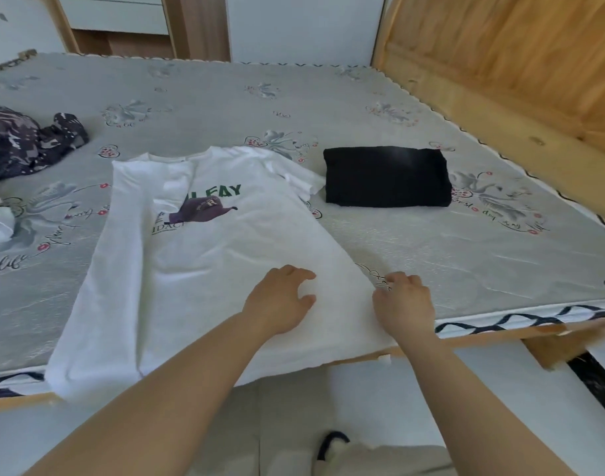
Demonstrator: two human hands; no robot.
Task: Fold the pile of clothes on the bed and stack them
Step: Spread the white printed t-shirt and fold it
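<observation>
We take the white T-shirt (205, 255) as our landmark: it lies flat on the bed (431, 255), its left side already folded inward, its hem hanging over the bed's near edge. Right of its collar sits a folded black garment (386, 175); left of it, a crumpled camouflage piece (23, 142). We judge the step in hand to be the right side fold, which calls for lifting that edge across. Our left hand (277, 300) rests on the shirt's lower part, its grip apart; our right hand (404, 300) pinches the shirt's right edge.
</observation>
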